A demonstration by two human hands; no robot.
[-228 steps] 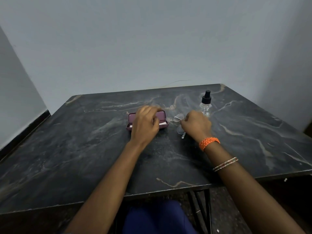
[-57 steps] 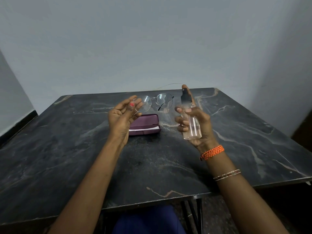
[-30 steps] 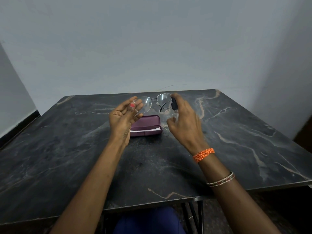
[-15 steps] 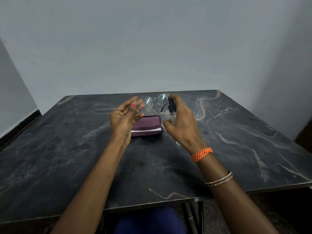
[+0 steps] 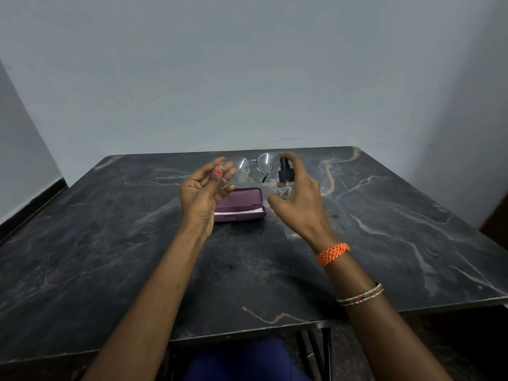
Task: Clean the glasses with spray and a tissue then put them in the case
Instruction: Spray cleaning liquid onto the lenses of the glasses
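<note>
Wire-rimmed glasses held aloft, purple case closed

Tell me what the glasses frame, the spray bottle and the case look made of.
Glasses: thin, shiny silvery rim, likely metal wire. Spray bottle: see-through body, glass or clear plastic, with matte black cap, probably plastic. Case: smooth maroon hard shell, perhaps plastic or leatherette.
</note>
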